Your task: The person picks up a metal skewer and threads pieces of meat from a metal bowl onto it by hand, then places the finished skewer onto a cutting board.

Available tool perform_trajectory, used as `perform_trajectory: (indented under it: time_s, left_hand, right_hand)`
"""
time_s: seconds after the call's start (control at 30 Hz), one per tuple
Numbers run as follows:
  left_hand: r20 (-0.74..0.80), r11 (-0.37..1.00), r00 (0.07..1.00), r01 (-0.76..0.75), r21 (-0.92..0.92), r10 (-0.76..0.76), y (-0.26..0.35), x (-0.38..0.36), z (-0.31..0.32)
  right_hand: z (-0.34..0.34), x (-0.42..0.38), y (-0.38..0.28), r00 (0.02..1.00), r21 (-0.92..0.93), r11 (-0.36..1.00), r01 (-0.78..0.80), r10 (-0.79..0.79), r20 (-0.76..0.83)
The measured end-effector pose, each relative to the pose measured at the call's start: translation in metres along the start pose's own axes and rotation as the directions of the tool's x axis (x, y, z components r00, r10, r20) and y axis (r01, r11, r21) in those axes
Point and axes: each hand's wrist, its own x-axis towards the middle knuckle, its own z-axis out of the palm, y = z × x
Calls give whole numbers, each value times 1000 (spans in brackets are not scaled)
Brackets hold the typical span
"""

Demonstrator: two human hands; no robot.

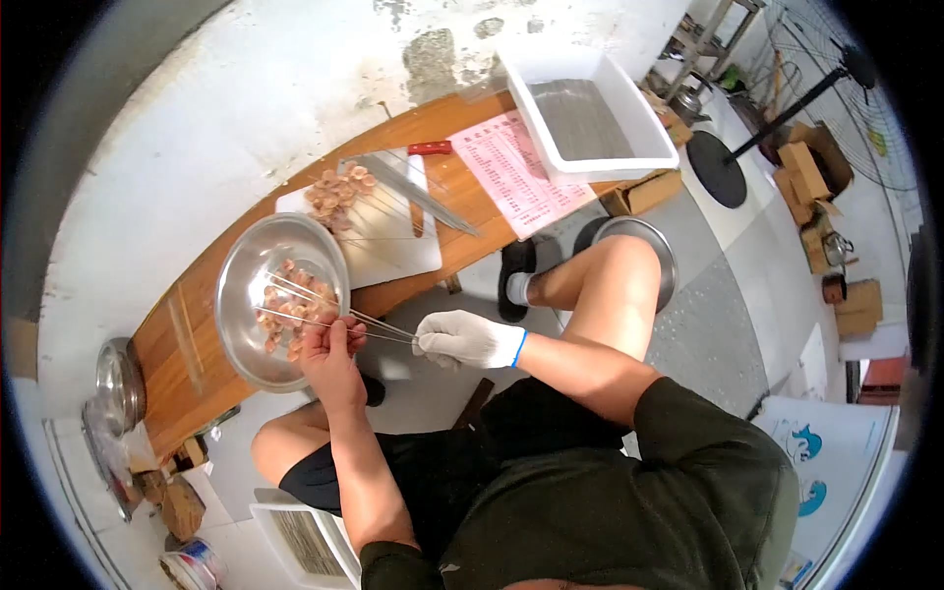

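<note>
A dark shirt (pixel 629 506) sits nearest; the gloved right hand (pixel 458 338) clasps thin skewers (pixel 382 324); the bare left hand (pixel 332 360) pinches them by a steel bowl (pixel 232 320).

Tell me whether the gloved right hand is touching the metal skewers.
Touching. The head view shows the gloved right hand closed around the ends of the metal skewers, which run straight into its fingers with no gap.

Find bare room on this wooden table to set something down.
The widest bare patch on the wooden table lies between the steel bowl and the left end. Meat pieces, skewers and a red-handled tool crowd the cutting board; the pink sheet and white tub occupy the right.
</note>
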Motion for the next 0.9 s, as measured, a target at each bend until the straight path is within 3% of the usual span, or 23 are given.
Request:
perform_trajectory:
  time_s: [0.17, 0.27, 0.3, 0.4, 0.43, 0.5, 0.53, 0.57, 0.6, 0.67, 0.83, 0.9]
  left_hand:
    - [10, 993, 998, 65, -98, -64, -23, 23, 2]
    - [-16, 990, 995, 93, -107, -96, -28, 21, 4]
    - [-31, 989, 995, 94, -116, -98, -27, 21, 4]
    - [-74, 985, 992, 91, -146, -102, -27, 24, -4]
    - [-97, 984, 990, 89, -155, -105, -28, 24, -10]
    - [-85, 972, 987, 117, -203, -137, -35, 23, -21]
    - [-81, 965, 985, 129, -230, -151, -40, 23, -24]
    - [-60, 962, 980, 171, -211, -188, -44, 21, -24]
    - [-65, 964, 974, 204, -168, -217, -54, 21, -23]
    - [-4, 963, 972, 231, -137, -234, -47, 11, -11]
    - [-3, 952, 963, 266, -151, -269, -49, 10, -16]
    - [-23, 946, 958, 278, -166, -286, -45, 12, -17]
  right_hand:
    - [-3, 7, 3, 996, -35, 999, -37, 34, -80]
    - [-5, 15, 14, 988, 42, 993, -108, 112, -107]
    - [-3, 19, 15, 987, 120, 991, -64, 81, -137]
    - [-14, 23, 1, 974, 11, 1000, 10, -7, -225]
    - [-29, 28, -7, 966, -274, 961, 37, -104, -235]
    - [-54, 49, 1, 895, -258, 960, 107, -206, -395]
    - [-72, 60, -5, 882, -425, 905, -27, -179, -437]
    - [-98, 77, 7, 802, -768, 640, 11, -465, -376]
    - [-111, 87, 2, 778, -745, 649, -153, -386, -495]
    - [-138, 107, 1, 745, -750, 561, -352, -318, -587]
    - [-163, 126, 6, 779, -819, 388, -423, -306, -547]
    - [-159, 124, 4, 770, -860, 317, -400, -392, -503]
